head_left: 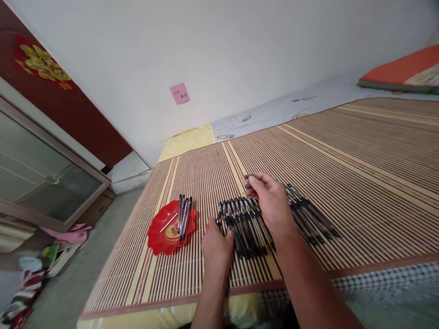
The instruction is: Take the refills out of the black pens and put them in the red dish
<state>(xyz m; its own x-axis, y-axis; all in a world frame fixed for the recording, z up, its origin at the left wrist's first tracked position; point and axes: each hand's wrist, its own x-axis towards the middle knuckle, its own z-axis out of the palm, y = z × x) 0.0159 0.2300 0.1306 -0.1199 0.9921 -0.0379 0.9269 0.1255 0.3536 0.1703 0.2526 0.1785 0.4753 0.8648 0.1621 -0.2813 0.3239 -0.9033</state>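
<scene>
now | right hand (270, 203) pinching pen (249, 176) | left hand (215, 246) grip unclear | red dish (156, 242) nearby

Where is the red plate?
In the head view, the red plate sits on the striped mat, left of the left hand and the row of black pens, with a few pens lying in it.

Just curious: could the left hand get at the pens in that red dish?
Probably yes: the left hand rests close beside the red dish, only bare mat between, and the pens in it lie uncovered.
</scene>
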